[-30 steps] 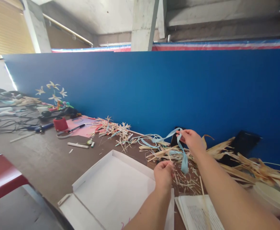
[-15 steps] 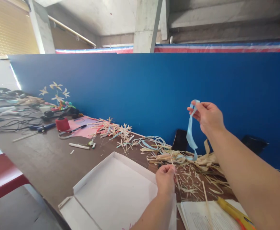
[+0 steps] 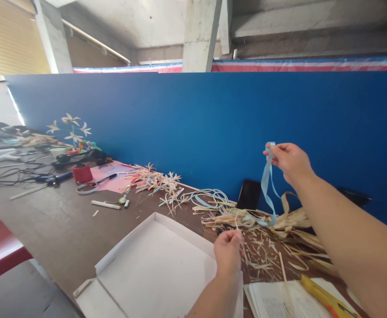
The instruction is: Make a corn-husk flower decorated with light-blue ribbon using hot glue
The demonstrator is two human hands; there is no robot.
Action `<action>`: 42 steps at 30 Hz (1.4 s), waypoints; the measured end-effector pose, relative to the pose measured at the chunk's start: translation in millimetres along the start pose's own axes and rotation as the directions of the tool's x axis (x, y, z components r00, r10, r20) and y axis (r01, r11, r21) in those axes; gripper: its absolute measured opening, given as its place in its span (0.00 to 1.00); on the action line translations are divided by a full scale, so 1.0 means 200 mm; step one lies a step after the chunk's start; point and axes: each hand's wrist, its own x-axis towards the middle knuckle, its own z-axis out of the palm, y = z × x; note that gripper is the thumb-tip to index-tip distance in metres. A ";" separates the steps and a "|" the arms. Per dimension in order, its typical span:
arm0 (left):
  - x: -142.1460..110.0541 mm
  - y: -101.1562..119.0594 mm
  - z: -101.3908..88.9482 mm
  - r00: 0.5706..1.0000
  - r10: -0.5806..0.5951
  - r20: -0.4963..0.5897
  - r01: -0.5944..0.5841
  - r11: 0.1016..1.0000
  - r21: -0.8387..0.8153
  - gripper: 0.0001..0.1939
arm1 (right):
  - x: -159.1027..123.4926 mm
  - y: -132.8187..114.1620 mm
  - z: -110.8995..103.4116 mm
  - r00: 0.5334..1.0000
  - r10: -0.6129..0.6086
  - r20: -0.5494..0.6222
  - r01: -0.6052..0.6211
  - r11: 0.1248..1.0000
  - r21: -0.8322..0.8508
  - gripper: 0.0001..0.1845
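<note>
Raised in front of the blue partition, my right hand point(image 3: 291, 161) pinches a light blue ribbon point(image 3: 265, 183). The ribbon dangles in a loop, and its lower end reaches the dried husks point(image 3: 292, 221) on the table. My left hand point(image 3: 227, 251) is lower, over the right edge of the white box lid point(image 3: 167, 269). Its thumb and fingers are closed on a thin pale strip point(image 3: 237, 220) that pokes up above them; most of the strip is hidden. Cut husk scraps point(image 3: 261, 256) lie just right of this hand.
A black phone point(image 3: 249, 194) leans against the blue partition point(image 3: 180, 123). A yellow cutter point(image 3: 325, 296) rests on an open book point(image 3: 272, 296) at lower right. Husk flowers point(image 3: 170, 181), a red thread spool point(image 3: 82, 173) and a white stick point(image 3: 106, 205) lie to the left.
My right hand has lifted the blue ribbon up and to the right, away from the husks, then stayed nearly still. The left hand has barely moved. The phone and yellow cutter have come into view.
</note>
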 end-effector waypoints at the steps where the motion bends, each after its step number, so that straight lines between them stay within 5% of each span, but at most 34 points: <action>1: 0.00 0.00 0.00 1.000 0.005 0.002 -0.005 1.000 0.001 0.11 | 0.03 -0.02 -0.01 1.000 -0.022 -0.005 0.022 1.000 -0.008 0.08; 18: 0.03 -0.05 0.00 0.999 -0.018 -0.027 0.018 1.000 0.000 0.13 | 0.36 -0.43 -0.01 0.933 -0.359 0.003 0.359 0.933 -0.025 0.11; 21: 0.03 -0.05 0.01 0.999 -0.031 -0.043 0.030 0.999 -0.011 0.13 | 0.34 -0.33 0.02 0.955 -0.295 0.033 0.297 0.950 -0.095 0.10; 23: 0.03 -0.06 0.01 0.998 -0.034 -0.043 0.034 0.999 -0.012 0.12 | 0.27 -0.19 0.06 0.970 -0.118 0.211 0.179 0.938 -0.298 0.07; 26: 0.03 -0.04 0.01 0.998 -0.046 -0.039 0.046 0.999 -0.002 0.12 | 0.10 0.06 0.13 0.882 0.211 0.422 0.060 0.837 -0.543 0.07; 29: 0.02 -0.01 0.01 0.998 -0.048 -0.040 0.048 0.999 0.003 0.13 | -0.08 0.26 0.17 0.675 0.418 0.608 0.290 0.606 -0.740 0.14; 32: 0.01 0.01 0.01 0.998 -0.050 -0.026 0.050 0.999 0.002 0.16 | -0.20 0.37 0.16 0.601 0.488 0.633 0.380 0.523 -0.763 0.11; 36: 0.00 0.02 0.02 0.998 -0.057 -0.026 0.057 0.998 0.010 0.18 | -0.29 0.43 0.12 0.588 0.564 0.579 0.423 0.396 -0.815 0.01; 42: 0.01 0.01 0.01 1.000 -0.027 0.008 0.027 0.999 0.026 0.18 | -0.40 0.51 0.04 0.671 0.542 0.506 0.408 0.300 -0.862 0.08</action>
